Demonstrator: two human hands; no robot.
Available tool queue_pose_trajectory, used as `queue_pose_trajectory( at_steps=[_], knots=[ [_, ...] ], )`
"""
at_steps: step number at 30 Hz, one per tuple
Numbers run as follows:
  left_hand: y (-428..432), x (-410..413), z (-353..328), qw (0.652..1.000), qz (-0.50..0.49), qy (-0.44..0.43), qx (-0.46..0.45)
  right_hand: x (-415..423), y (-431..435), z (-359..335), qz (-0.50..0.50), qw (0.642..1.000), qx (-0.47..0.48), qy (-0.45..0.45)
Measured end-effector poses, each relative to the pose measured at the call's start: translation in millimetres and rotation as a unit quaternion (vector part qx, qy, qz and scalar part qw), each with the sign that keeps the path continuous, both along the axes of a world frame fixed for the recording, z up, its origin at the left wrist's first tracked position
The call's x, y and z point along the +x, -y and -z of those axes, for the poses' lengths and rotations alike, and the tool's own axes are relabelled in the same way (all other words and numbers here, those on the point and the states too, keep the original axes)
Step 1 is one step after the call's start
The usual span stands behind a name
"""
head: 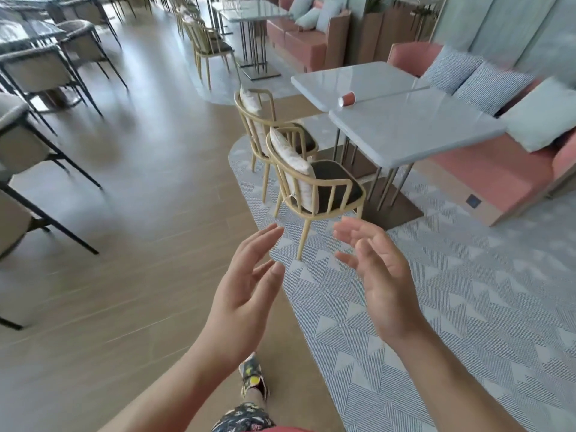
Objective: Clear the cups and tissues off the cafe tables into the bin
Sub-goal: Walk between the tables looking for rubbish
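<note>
Both hands are empty right now: the left hand (246,285) and right hand (378,275) are held out in front with palms facing each other and fingers loosely spread, gripping nothing. Past them there's a wooden chair (314,185) with a second one just behind it, both pulled up to the near table (414,135), which butts against a second table (355,79). One orange cup (347,98) is lying on its side right about where the two tabletops meet, well away from the hands. So I count one cup, zero tissues that I can see, and no bin in view. Looks like that cup is still left to grab; can't tell what's already cleared.
</note>
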State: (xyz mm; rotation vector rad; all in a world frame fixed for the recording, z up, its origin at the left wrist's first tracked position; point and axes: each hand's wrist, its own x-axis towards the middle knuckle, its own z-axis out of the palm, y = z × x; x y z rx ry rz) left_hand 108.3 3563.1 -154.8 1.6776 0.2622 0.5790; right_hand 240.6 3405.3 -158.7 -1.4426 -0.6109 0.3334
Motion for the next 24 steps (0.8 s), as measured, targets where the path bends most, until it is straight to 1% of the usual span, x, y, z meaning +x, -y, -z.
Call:
queue_pose_trajectory(
  at_steps=[5, 10, 16, 24],
  knots=[
    [-76, 64, 11, 1.000, -0.010, 0.012, -0.019, 62, -78, 5, -0.010, 1.000, -0.009, 0.005],
    [-183, 123, 8, 1.000, -0.025, 0.009, -0.012, 128, -193, -4, -0.018, 1.000, 0.009, 0.016],
    [-304, 174, -12, 0.997, -0.075, 0.030, 0.001, 188, -318, -18, -0.051, 0.998, 0.019, 0.032],
    [-423, 222, -7, 0.986, -0.163, 0.021, -0.001, 261, -437, -14, -0.096, 0.995, 0.018, 0.027]
  ],
)
